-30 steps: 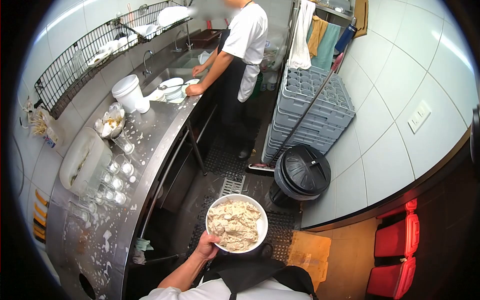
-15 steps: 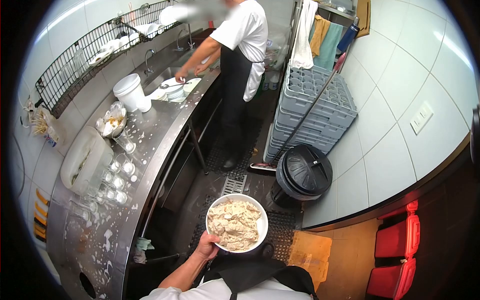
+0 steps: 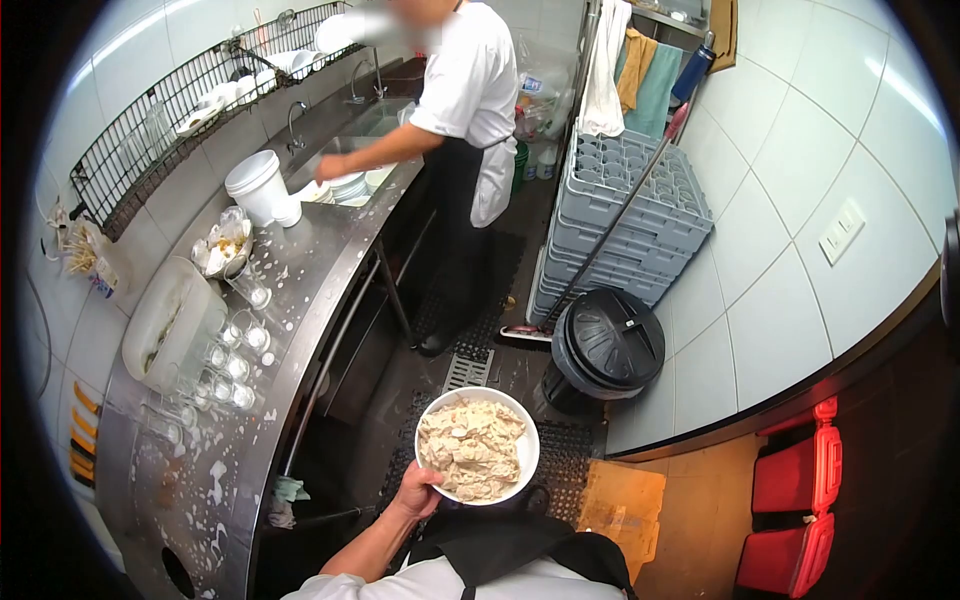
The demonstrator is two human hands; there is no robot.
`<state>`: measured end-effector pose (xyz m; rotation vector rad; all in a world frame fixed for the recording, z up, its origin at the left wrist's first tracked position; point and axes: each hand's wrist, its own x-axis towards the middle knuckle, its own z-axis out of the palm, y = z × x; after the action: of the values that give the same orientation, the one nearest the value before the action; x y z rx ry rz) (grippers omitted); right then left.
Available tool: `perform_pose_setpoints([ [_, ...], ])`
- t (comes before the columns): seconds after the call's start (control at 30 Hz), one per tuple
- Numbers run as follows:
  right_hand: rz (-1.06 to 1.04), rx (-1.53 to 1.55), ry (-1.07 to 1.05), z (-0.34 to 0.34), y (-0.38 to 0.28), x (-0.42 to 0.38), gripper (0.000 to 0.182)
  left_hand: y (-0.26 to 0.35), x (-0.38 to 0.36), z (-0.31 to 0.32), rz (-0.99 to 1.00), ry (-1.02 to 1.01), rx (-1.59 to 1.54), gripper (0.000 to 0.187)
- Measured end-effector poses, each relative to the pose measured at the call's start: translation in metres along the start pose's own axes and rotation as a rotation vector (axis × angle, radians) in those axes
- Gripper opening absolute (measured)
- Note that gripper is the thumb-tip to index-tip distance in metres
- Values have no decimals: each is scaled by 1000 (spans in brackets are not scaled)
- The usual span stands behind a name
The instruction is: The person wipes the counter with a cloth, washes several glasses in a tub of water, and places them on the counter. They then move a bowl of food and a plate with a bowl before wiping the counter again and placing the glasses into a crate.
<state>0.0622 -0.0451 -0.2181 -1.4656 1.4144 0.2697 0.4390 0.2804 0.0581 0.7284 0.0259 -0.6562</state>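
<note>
My left hand [image 3: 418, 490] grips the near-left rim of a round white bowl [image 3: 530, 455]. The bowl is held in front of my apron, above the floor. A pale, creamy, shredded mixture [image 3: 470, 450] is heaped inside it, with some bare white wall showing at the right. My left fingers are mostly hidden under the bowl, and the thumb lies at its rim. My right hand does not show anywhere in view.
A co-worker [image 3: 470, 100] stands at the sink, reaching toward plates [image 3: 348, 188]. Glasses [image 3: 222, 358] and a white bucket [image 3: 257, 188] stand on the steel counter [image 3: 300, 300]. At right are a black bin [image 3: 612, 340], a broom [image 3: 630, 200] and stacked grey racks [image 3: 630, 220].
The co-worker has shifted left and turned, with an arm now stretched farther left over the plates. My left hand and the bowl have barely moved.
</note>
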Motion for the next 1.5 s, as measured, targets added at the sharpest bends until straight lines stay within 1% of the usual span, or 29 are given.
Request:
perform_pose_setpoints([
  [0.03,0,35,-2,1,2,1,16,0,0,0,-3,1,-1,78],
  [0.13,-118,35,-21,7,46,41,16,-2,0,-4,-4,6,-5,77],
  [0.17,-143,16,-45,4,47,40,15,-3,1,-6,-9,9,-13,77],
  [0.23,-139,-11,-49,3,47,43,15,-5,1,-9,-17,18,-30,77],
  [0.4,-103,-26,-50,6,18,34,15,-7,0,-10,-39,20,-20,75],
  [0.57,-86,-20,-48,5,5,27,14,-7,1,-8,-26,8,-10,76],
  [1.1,-76,48,-65,7,21,17,13,-4,1,-4,-25,-33,22,77],
  [1.23,13,16,-49,6,20,18,12,-5,3,-4,-32,-41,24,77],
  [1.33,-61,53,-62,11,49,40,12,-7,5,-2,-33,-40,26,78],
  [1.43,-146,-11,-58,4,36,22,11,-10,7,2,-35,-41,24,78],
  [1.5,-129,-10,-61,6,46,34,13,-10,8,6,-44,-36,28,78],
])
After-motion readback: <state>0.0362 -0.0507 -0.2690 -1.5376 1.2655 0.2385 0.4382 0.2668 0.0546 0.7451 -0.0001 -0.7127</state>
